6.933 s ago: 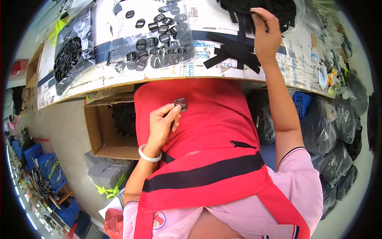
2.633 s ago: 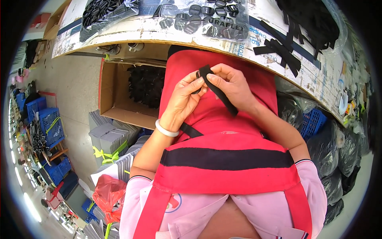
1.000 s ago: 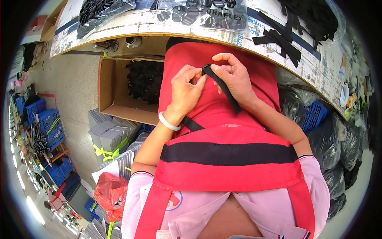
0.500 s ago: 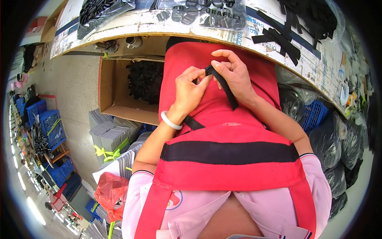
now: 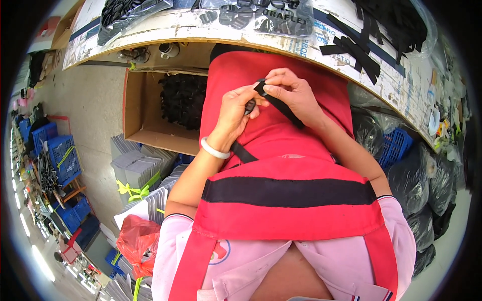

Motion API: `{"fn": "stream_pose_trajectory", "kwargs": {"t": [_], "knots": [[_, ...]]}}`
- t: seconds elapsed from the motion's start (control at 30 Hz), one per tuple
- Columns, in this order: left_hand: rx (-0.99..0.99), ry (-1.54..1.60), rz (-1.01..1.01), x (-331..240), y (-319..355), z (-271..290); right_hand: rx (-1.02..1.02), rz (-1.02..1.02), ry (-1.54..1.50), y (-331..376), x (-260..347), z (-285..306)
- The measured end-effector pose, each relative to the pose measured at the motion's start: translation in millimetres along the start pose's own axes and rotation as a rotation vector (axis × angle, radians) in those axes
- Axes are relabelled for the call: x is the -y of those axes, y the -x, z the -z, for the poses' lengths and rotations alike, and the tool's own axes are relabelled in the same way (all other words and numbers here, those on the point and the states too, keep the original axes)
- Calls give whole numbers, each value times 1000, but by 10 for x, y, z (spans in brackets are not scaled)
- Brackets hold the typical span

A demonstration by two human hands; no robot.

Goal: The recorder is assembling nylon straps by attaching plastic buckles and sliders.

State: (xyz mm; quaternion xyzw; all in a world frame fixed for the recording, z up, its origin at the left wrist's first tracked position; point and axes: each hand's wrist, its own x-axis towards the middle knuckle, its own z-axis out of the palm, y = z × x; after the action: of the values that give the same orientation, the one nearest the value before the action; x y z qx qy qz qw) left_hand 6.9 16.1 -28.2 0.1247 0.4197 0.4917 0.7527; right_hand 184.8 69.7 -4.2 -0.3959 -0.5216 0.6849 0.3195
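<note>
Along the top of our view runs the bench [image 5: 85, 47], its far side cut off together with a clear bag of black buckles [image 5: 256, 17] and a heap of black straps [image 5: 396, 25]. Our left hand [image 5: 233, 111] hides part of the dark buckle [image 5: 250, 106], so we cannot tell whether the held strap [image 5: 284, 109] passes through it. Dim small black pieces [image 5: 183, 103] in the cardboard box [image 5: 163, 145] are hard to make out.

Our forearms bend inward, bringing both hands close together above the red apron [image 5: 281, 143]. Our left fingers curl around the dark buckle; our right hand [image 5: 297, 98] pinches the held strap near its upper end, the rest slanting down beneath the palm.

To our right, black plastic bags [image 5: 409, 175] crowd a blue crate [image 5: 395, 148]; a red bag [image 5: 136, 243] sits at our left.
</note>
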Motion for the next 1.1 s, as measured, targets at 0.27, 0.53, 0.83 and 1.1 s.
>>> {"fn": "stream_pose_trajectory", "kwargs": {"t": [0.27, 0.53, 0.83, 1.1], "knots": [[-161, -210, -249, -97, 15, -228, -58, -10, 2, 92, 419, -10], [-160, -521, -423, -64, 136, -282, -38, -317, 7, 80, 281, 28], [42, -536, -493, -153, 238, -170, 229, -437, -191, 62, 291, 172], [138, -630, -545, -198, 343, -156, 38, -68, 64, 95, 303, 71]]}}
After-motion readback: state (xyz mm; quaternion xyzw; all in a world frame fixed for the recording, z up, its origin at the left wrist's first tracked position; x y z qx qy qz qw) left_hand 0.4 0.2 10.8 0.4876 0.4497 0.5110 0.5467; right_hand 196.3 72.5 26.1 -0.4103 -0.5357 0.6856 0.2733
